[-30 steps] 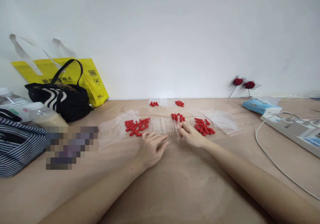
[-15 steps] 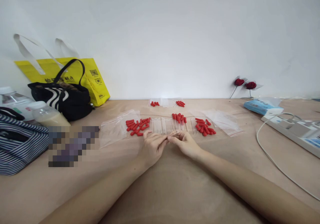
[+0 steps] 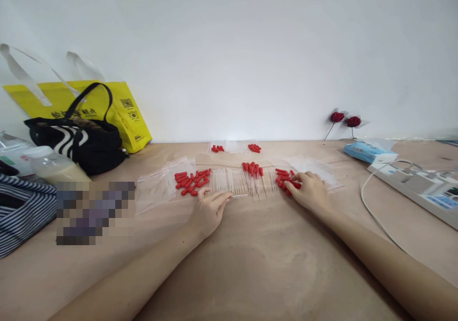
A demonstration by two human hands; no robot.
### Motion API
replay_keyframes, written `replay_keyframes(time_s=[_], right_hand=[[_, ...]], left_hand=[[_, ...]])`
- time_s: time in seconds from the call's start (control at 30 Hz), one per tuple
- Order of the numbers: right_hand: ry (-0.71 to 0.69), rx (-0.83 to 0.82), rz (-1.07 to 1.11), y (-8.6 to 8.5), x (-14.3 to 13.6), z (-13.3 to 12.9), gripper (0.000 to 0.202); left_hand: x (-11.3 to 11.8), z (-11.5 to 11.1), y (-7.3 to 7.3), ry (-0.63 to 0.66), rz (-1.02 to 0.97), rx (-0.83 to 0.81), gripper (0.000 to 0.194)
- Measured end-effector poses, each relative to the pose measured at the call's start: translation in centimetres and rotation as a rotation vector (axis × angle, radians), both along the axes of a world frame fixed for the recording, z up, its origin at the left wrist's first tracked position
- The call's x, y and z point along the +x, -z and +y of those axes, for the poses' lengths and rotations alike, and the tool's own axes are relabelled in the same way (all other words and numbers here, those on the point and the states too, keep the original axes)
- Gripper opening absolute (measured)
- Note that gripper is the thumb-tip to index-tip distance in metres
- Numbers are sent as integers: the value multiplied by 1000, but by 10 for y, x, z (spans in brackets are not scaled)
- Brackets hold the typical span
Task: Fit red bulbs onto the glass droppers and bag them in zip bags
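My left hand (image 3: 210,212) pinches one end of a thin glass dropper tube (image 3: 240,196), which points right, just in front of a row of bare glass tubes (image 3: 226,180). At the right pile of red rubber bulbs (image 3: 282,172), the closed fingers of my right hand (image 3: 310,191) are on a red rubber bulb (image 3: 296,185); they cover part of the pile. Between the hands lie several assembled droppers (image 3: 251,169) with red bulbs at their far ends. Another pile of red bulbs (image 3: 192,183) is just beyond my left hand.
Clear zip bags lie at left (image 3: 161,183) and right (image 3: 315,168), and a bag with red-bulbed droppers (image 3: 231,146) lies by the wall. At left stand a yellow bag (image 3: 138,106), a black bag (image 3: 96,149) and a bottle (image 3: 64,168). A tissue pack (image 3: 368,153) and power strip (image 3: 443,206) are at right.
My right hand has left my left hand and moved right to the bulb pile. The left hand still holds the tube, now more visible. The view has shifted slightly.
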State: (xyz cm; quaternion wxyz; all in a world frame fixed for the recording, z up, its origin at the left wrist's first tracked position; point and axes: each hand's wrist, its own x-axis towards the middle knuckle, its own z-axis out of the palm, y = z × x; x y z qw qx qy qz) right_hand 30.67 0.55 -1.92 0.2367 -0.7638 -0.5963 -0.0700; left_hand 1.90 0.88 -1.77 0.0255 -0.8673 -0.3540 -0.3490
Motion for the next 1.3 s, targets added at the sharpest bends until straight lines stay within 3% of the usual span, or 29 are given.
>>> replay_keyframes(time_s=[0.27,0.43,0.5,0.63,0.73,0.8,1.0,1.3], right_hand=[[28,-78,25,-3,-5,5,22],[24,25,104,-7,-7,2,23],[-66,99,217,-10,-13,-2,23],[-505,132,489,-11,-36,-8,17],[-789,111,468,-7,-56,-11,10],[-899,117,411,-4,-64,-11,11],[-1020,130,340,0,-70,-11,15],[-999,142,417,-2,-75,-17,14]], left_hand=[[-1,-2,2,18,47,21,26],[1,-4,0,10,31,13,17],[3,-4,-1,13,19,19,16],[4,-5,-1,28,1,48,16],[5,-5,-1,34,-6,69,16],[5,-6,-2,35,-9,74,16],[5,-5,-3,34,-6,74,16],[3,-3,0,67,20,122,21]])
